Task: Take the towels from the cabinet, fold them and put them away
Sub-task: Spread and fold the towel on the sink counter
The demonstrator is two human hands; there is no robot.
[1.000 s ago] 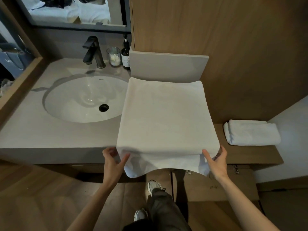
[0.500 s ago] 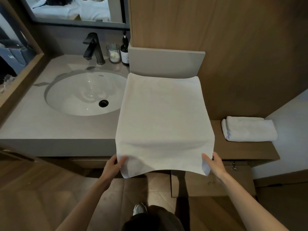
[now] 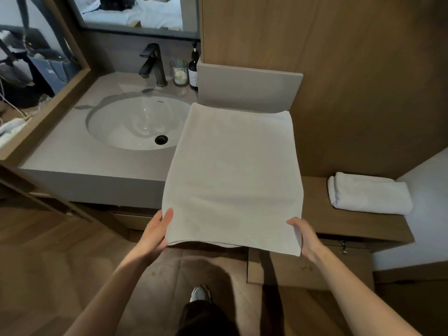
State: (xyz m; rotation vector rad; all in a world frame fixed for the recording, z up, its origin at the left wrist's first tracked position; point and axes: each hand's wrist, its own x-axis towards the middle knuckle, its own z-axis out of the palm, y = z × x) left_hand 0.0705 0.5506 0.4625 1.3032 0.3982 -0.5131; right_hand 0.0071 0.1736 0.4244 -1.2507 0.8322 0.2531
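Two towels are in sight, and we take the sink (image 3: 135, 122) as our landmark, going from left to right. Behind the sink stand one black tap (image 3: 152, 64), one glass (image 3: 180, 72) and one dark bottle (image 3: 193, 66), all in a row on the grey counter (image 3: 72, 154). Just right of the sink lies the first towel (image 3: 232, 175), a white one spread flat; its far edge reaches the grey upright panel (image 3: 249, 86), and its near edge hangs out past the counter front, over the floor. We hold that near edge with both hands. Our left hand (image 3: 155, 232) grasps the near left corner, thumb on top and fingers hidden under the cloth. Our right hand (image 3: 304, 236) grasps the near right corner, thumb on top likewise. Well right of the sink, on the low wooden shelf (image 3: 358, 226), rests the second towel (image 3: 368, 192), white and folded. Below, one shoe (image 3: 199, 294) shows on the wooden floor.
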